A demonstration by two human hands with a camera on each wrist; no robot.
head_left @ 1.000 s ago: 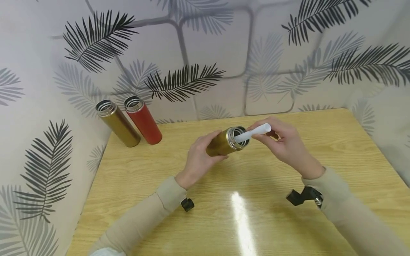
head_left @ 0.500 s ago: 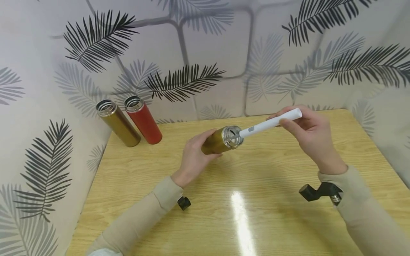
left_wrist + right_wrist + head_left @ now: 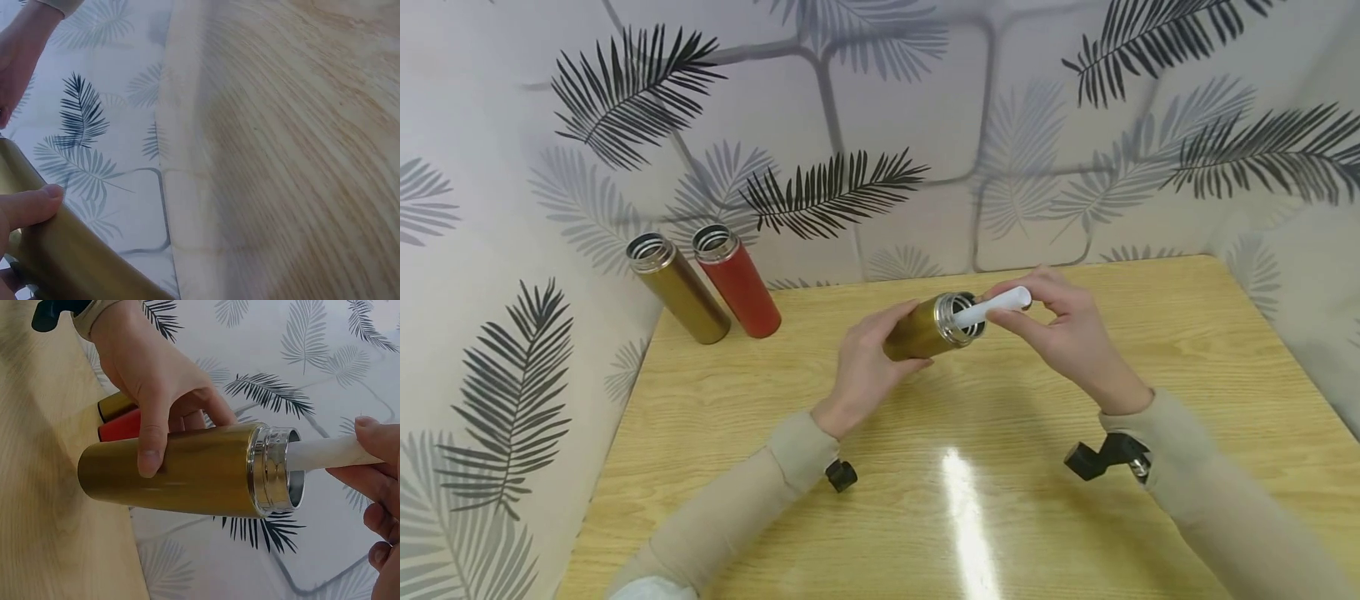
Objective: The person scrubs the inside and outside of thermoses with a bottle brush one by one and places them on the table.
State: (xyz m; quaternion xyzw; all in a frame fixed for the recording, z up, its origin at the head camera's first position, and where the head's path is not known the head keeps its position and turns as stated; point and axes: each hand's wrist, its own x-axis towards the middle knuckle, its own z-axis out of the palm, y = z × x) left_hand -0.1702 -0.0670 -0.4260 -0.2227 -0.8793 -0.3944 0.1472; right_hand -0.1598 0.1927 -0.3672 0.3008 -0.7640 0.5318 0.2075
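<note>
My left hand (image 3: 868, 367) grips a gold thermos flask (image 3: 917, 330) round its body, tilted above the table with its open steel mouth facing right. In the right wrist view the same flask (image 3: 181, 469) lies almost level, with the left thumb along its side. My right hand (image 3: 1063, 333) pinches a slim white tool handle (image 3: 996, 305) between thumb and fingers. That white handle (image 3: 325, 454) runs into the flask's mouth, so its far end is hidden inside. In the left wrist view, only part of the gold flask (image 3: 75, 262) shows under the left thumb.
A second gold flask (image 3: 688, 300) and a red flask (image 3: 743, 293) stand uncapped side by side at the table's back left. Behind the wooden table (image 3: 760, 517) rises a wall (image 3: 910, 108) with a leaf pattern.
The white handle was drawn out to the right half a second ago, showing a grey patch and thin shaft, and is now back deep in the flask. The flask shifted slightly right.
</note>
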